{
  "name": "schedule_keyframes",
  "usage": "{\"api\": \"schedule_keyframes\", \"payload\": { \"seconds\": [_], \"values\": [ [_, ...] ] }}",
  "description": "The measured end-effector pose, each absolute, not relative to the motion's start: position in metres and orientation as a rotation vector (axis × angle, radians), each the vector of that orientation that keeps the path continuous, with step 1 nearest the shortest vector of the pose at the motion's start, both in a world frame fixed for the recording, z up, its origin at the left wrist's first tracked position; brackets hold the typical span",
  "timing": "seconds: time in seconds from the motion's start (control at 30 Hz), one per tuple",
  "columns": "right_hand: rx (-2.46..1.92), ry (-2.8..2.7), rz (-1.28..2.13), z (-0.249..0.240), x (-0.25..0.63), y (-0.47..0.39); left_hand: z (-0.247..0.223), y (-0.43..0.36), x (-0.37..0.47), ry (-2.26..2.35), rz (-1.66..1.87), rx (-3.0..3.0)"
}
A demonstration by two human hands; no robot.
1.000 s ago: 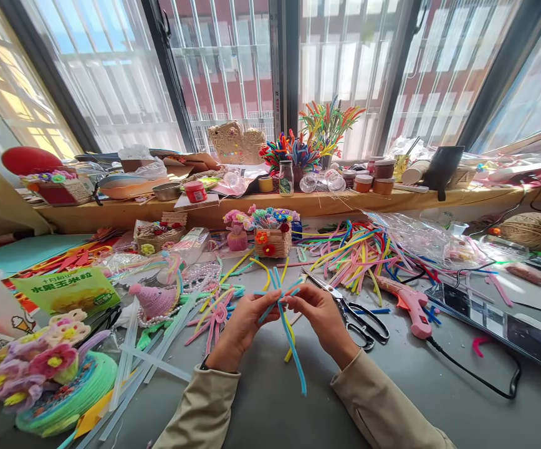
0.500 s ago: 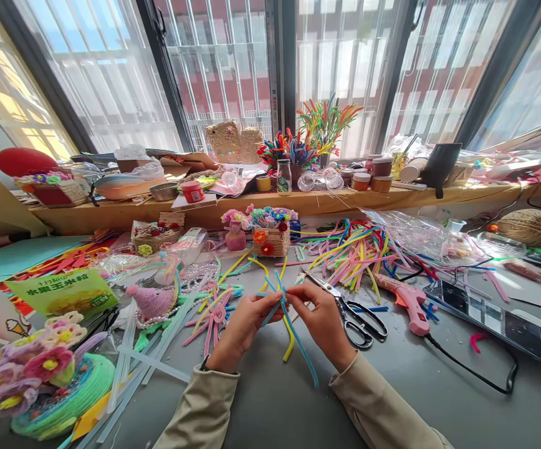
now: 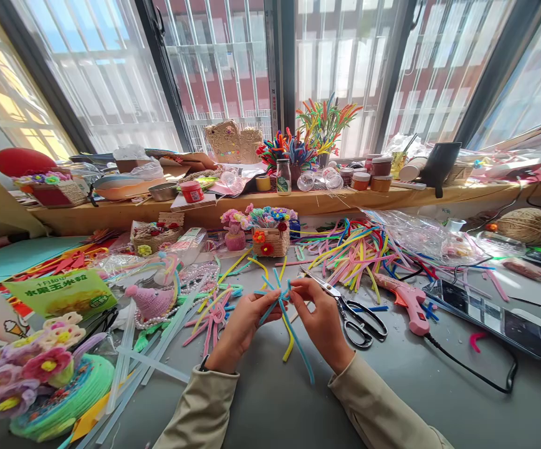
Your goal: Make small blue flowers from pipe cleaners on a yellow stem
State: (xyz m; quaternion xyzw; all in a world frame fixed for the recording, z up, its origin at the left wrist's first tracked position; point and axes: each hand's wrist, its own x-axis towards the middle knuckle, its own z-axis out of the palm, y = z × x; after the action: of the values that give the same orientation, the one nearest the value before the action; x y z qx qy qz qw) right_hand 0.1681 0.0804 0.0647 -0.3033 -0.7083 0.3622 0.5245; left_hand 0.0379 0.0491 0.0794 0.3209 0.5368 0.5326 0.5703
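Note:
Several light-blue pipe cleaners [image 3: 297, 340], crossed into a star shape, are held above the grey table in front of me. My left hand [image 3: 250, 321] pinches them near the crossing, with its thumb on top. On the other side, my right hand [image 3: 318, 318] pinches a blue strand beside the centre between thumb and fingertips. One long blue end hangs down between the hands. Behind it a yellow pipe cleaner [image 3: 288, 348] lies on the table. Black-handled scissors [image 3: 357, 324] rest just right of my right hand.
A pink glue gun [image 3: 413, 305] with a black cord and a phone [image 3: 495, 318] lie to the right. Loose pipe cleaners [image 3: 354, 249] are heaped behind. Clear glue sticks [image 3: 153, 363] and a flower-topped green coil [image 3: 71, 393] occupy the left. A basket of flowers [image 3: 270, 242] stands ahead.
My right fingers have shifted slightly right and up, away from the crossing, drawing a blue strand. The hanging blue end has swung a little left. My left hand stays nearly in place.

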Motion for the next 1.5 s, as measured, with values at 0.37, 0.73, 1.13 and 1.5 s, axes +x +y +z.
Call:
{"api": "schedule_keyframes", "payload": {
  "seconds": [0.37, 0.73, 1.13, 1.5],
  "values": [
    [-0.74, -1.777, 0.786, 0.064, 0.168, 0.082, 0.08, 0.048, 0.038, 1.263, 1.251, 0.762],
    [-0.718, -1.932, 0.653, 0.06, 0.168, 0.085, 0.081, 0.048, 0.038, 1.269, 1.252, 0.753],
    [-0.736, -1.953, 0.596, 0.059, 0.17, 0.085, 0.074, 0.05, 0.035, 1.169, 1.271, 0.838],
    [-0.812, -1.836, 0.807, 0.059, 0.168, 0.085, 0.073, 0.051, 0.035, 1.174, 1.321, 0.858]
  ]
}}
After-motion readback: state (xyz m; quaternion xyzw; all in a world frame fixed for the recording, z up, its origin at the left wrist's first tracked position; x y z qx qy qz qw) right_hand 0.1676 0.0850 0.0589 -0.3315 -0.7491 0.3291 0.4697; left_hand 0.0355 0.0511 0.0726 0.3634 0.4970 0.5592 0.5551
